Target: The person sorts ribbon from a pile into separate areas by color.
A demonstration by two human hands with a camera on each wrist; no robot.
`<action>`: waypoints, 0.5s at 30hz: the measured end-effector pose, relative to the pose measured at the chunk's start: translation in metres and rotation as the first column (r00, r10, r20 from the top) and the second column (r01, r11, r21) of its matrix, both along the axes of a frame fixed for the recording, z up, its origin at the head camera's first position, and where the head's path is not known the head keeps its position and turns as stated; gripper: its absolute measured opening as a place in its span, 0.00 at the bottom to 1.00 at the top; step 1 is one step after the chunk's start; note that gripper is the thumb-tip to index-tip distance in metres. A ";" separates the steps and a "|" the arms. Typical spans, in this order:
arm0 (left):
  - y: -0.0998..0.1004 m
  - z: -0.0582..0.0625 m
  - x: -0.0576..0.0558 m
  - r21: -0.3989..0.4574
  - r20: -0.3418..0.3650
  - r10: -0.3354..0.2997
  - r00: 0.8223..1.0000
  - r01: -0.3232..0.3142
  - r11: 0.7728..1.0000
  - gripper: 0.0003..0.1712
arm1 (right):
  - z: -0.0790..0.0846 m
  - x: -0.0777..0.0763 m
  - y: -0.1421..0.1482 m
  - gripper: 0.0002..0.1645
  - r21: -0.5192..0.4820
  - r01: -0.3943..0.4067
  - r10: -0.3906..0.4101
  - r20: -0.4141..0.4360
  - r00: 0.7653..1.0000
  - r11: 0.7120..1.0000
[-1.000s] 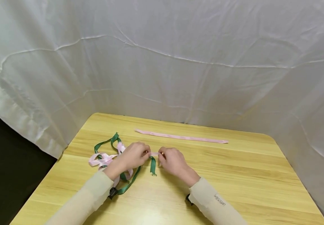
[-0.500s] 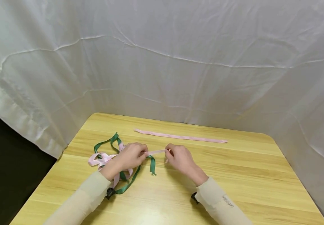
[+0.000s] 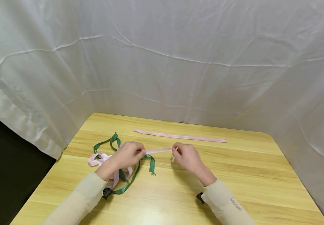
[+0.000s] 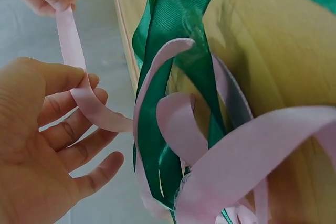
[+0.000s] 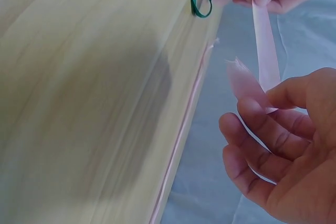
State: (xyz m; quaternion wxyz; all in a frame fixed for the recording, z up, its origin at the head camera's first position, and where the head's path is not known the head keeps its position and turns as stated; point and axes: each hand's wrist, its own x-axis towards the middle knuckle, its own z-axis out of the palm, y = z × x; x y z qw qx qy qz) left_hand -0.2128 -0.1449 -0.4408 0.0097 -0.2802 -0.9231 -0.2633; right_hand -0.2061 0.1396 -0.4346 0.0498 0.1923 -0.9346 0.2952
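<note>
A pink ribbon [image 3: 159, 150] stretches taut between the two hands above the table. My left hand [image 3: 129, 153] pinches it between thumb and index finger; in the left wrist view the ribbon runs on past the fingers toward the pile. Near its frayed free end, my right hand [image 3: 188, 156] pinches the same ribbon, and the short tail [image 5: 244, 80] sticks out past the fingertips. Under and beside the left hand lies a loose tangle of green ribbon [image 3: 127, 185] and pink ribbon loops [image 3: 94, 160]. One frayed green end [image 3: 152, 167] lies between the hands.
A separate pink ribbon strip [image 3: 180, 136] lies straight along the back of the wooden table [image 3: 249, 175]. Pale cloth [image 3: 162, 62] hangs behind and around the table. A dark area [image 3: 7, 165] is at the left.
The right hand has moved right and slightly away, drawing out a longer span of pink ribbon between the hands. The left hand has shifted slightly left. The straight strip stays put.
</note>
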 end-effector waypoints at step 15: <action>-0.004 0.006 -0.002 0.032 0.033 0.015 0.999 -0.016 0.999 0.09 | 0.005 0.000 0.028 0.10 -0.037 0.031 -0.031 0.001 1.000 0.999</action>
